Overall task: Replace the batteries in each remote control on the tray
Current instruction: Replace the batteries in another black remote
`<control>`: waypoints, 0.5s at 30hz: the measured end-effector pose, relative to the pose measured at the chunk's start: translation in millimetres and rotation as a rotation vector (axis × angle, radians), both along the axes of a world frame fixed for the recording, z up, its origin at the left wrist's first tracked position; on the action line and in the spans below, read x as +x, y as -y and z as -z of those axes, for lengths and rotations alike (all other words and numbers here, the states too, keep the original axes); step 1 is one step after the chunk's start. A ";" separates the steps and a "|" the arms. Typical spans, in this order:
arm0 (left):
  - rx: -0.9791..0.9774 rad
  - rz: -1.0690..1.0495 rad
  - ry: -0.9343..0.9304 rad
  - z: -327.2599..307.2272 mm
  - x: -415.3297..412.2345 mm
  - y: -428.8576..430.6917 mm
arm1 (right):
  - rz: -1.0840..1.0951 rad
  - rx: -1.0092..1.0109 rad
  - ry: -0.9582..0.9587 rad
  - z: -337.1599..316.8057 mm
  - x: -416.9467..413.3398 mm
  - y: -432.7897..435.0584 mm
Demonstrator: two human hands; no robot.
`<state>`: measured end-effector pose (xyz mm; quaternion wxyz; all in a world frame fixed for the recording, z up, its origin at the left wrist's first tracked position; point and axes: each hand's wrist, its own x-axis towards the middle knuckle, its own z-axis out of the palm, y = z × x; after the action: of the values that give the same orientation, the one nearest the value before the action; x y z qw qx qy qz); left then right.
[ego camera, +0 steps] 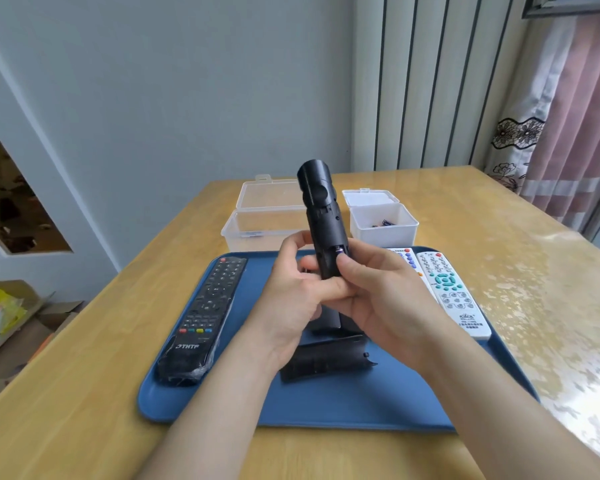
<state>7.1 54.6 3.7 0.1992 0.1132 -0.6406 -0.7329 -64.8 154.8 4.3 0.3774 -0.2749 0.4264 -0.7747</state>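
— Looking at the surface first: what carries everything?

— A pale wooden bench [84, 341], glossy on its right side. A blue tray [326, 407] lies on its near middle. Behind are a grey wall [187, 98] and ribbed panelling, with a pink curtain [575, 116] at far right and cardboard boxes [11, 323] on the floor at left.

— And the remote being handled?

— The black remote [321, 209] is held above the middle of the tray. It stands nearly upright, its long axis leaning a little left, top end up and away, back side toward the camera.

— How do the hands sit?

— The left hand [291, 296] wraps its fingers round the lower end from the left. The right hand [378, 292] grips the same end from the right, its thumb [343, 263] pressed on the open compartment. Something small and shiny [339, 251] sits just above the thumb, perhaps a battery's tip; it is too small to say.

— What lies on the tray?

— A black cover [326, 358] lies crosswise below the wrists. A long black THTF remote [205, 317] lies along the left edge, buttons up, its top pointing far. A white remote [454, 292] lies on the right, with another [404, 259] half hidden just left of it.

— Beyond the tray?

— Two clear boxes, lids open: a wide box [257, 230] at left, and a small box [383, 237] at right holding batteries [383, 223].
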 end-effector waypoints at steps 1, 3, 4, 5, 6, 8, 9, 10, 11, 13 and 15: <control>0.013 0.026 -0.012 -0.3 0.4 0.9 | -0.008 -0.013 0.016 0.4 -0.1 0.1; 0.094 0.092 -0.052 -2.4 1.2 3.5 | -0.007 -0.034 0.045 0.9 -0.6 0.4; 0.146 0.127 -0.068 -3.5 1.3 5.4 | 0.006 -0.040 0.061 0.7 -1.3 0.1; 0.200 0.156 -0.078 -4.6 1.5 7.7 | 0.025 -0.044 0.080 0.4 -2.5 -0.7; 0.255 0.168 -0.083 -5.1 1.1 10.3 | 0.046 -0.044 0.098 0.4 -3.9 -1.4; 0.334 0.145 -0.073 -5.1 -0.8 14.1 | 0.095 -0.032 0.106 1.1 -6.6 -3.3; 0.346 0.118 -0.059 -4.7 -1.1 15.1 | 0.115 -0.020 0.097 1.8 -6.8 -3.1; 0.345 0.098 -0.047 -4.4 -1.3 14.8 | 0.134 -0.009 0.084 2.8 -6.6 -2.8; 0.338 0.083 -0.039 -3.0 -1.5 14.9 | 0.155 0.000 0.072 3.6 -5.9 -2.2; 0.331 0.053 -0.034 -0.8 -2.0 14.6 | 0.209 0.008 0.056 4.2 -5.3 -1.7; 0.293 -0.019 -0.049 0.9 -3.3 14.3 | 0.268 0.023 0.067 2.7 -6.6 -2.5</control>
<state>3.8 40.2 2.7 0.2029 0.1293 -0.5208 -0.8191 -71.4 157.3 1.6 0.2878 -0.1852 0.4552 -0.8220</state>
